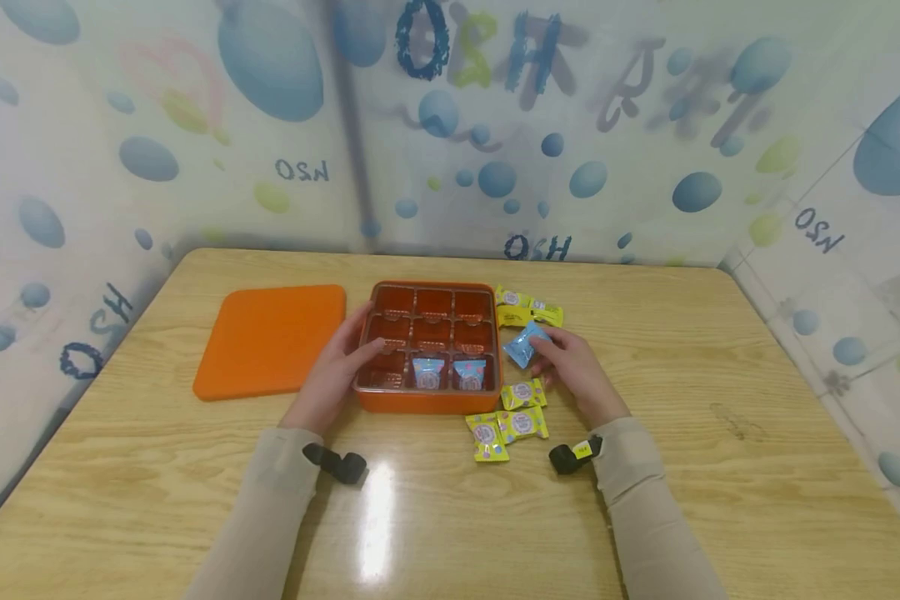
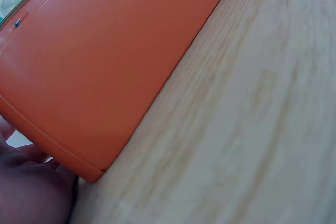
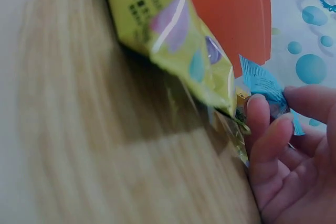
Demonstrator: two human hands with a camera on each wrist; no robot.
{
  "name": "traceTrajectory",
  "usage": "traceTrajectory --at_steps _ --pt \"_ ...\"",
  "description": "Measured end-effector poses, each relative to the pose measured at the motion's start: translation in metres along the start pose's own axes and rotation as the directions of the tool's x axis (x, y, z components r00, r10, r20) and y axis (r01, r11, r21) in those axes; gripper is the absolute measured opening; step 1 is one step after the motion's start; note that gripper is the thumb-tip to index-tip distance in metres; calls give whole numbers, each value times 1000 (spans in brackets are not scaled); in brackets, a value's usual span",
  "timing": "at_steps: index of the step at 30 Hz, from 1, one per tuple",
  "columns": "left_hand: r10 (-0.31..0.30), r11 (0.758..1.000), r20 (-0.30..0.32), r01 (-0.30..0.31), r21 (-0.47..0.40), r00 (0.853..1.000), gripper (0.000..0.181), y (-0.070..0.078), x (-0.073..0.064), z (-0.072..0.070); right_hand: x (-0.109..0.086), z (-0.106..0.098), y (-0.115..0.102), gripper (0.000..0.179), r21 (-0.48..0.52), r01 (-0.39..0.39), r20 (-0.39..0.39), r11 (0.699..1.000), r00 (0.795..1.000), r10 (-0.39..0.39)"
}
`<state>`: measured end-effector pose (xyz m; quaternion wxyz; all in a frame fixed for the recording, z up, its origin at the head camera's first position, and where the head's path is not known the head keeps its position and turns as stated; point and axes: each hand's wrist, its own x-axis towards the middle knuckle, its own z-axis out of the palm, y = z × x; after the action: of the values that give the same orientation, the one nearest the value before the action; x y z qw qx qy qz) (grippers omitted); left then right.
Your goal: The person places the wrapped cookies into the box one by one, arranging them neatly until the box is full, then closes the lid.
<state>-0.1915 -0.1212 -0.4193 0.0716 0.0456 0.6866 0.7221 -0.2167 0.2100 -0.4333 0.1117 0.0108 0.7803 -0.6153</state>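
Note:
An orange box (image 1: 429, 403) with a clear divided insert stands on the table. Two blue wrapped candies (image 1: 428, 373) sit in its front row, in the middle and right compartments. My left hand (image 1: 336, 363) grips the box's left side, thumb over the rim and fingers along the outer wall; the left wrist view shows that orange wall from close by. Just off the box's right side, my right hand (image 1: 573, 367) pinches another blue wrapped candy (image 1: 523, 345) between thumb and fingers, above the table. In the right wrist view this candy (image 3: 266, 88) is tilted.
Several yellow wrapped candies (image 1: 522, 424) lie to the right of the box and by its front right corner; more yellow candies (image 1: 546, 313) lie behind the right hand. An orange lid (image 1: 270, 342) rests flat on the left. A patterned curtain (image 1: 450, 167) stands behind the wooden table (image 1: 720, 467).

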Motion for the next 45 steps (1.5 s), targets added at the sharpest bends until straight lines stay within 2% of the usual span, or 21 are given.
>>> traceTrajectory --at_steps 11,19,27,38,45 --pt "-4 1000 4 4 -8 1000 61 0 -1 -1 -1 2 -3 39 15 22 -20 1000 1000 -22" --pt "4 1000 4 -4 14 1000 65 2 -2 0 -2 4 -13 43 -85 48 -86 995 995 -56" --pt "-6 1000 3 6 22 1000 62 3 -2 1 -7 9 -22 43 -74 107 -128 991 985 -116" --pt "23 1000 -4 -23 7 1000 63 -17 8 -6 -16 22 -38 43 -33 206 -129 978 969 -209" --pt "25 999 12 -25 -39 1000 61 -8 4 -3 -20 35 -46 38 -38 260 -96 965 960 -262"
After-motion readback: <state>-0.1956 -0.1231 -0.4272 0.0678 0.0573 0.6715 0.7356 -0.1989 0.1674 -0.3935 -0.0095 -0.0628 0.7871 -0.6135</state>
